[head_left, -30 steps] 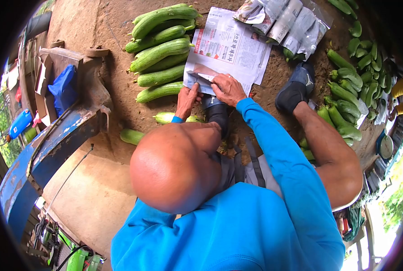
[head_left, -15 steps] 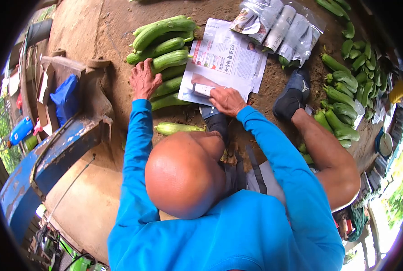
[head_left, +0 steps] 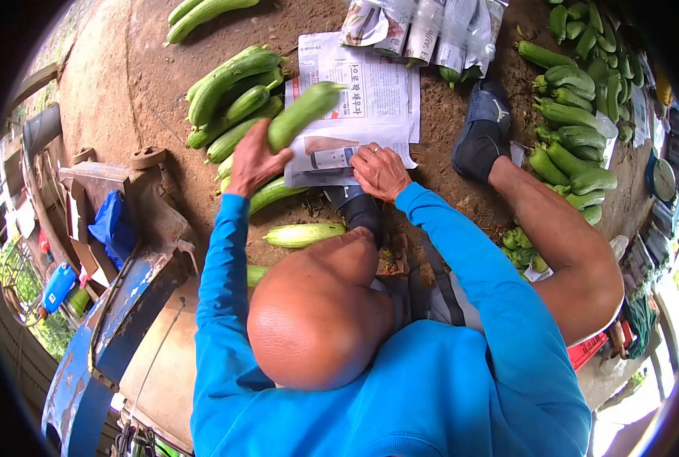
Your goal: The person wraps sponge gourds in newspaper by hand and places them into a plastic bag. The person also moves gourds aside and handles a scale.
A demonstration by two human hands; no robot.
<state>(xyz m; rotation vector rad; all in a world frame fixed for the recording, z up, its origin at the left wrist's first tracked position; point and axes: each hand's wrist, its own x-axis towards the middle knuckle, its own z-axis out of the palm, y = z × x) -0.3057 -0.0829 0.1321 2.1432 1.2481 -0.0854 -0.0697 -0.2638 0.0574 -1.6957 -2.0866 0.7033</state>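
The left grip [head_left: 257, 161] is closed around the near end of a gourd [head_left: 307, 116], which slants over the left part of the newspaper [head_left: 395, 126]; its far end is blurred, and I cannot tell whether it touches the sheet. The right grip [head_left: 381, 173] rests with bent fingers on the newspaper's near edge; whether it pinches the paper I cannot tell. Just left of the newspaper lies a pile [head_left: 229, 85] of green gourds. A paler gourd [head_left: 305, 234] lies nearer, beside a shoe [head_left: 345, 196] at the paper's near edge. Wrapped rolls [head_left: 423, 34] lie at the far side, right of centre, and another shoe [head_left: 486, 114] stands nearer. On the right, more gourds [head_left: 572, 137] spread over the dirt floor [head_left: 435, 107]. A blue bag [head_left: 113, 228] sits at far left.
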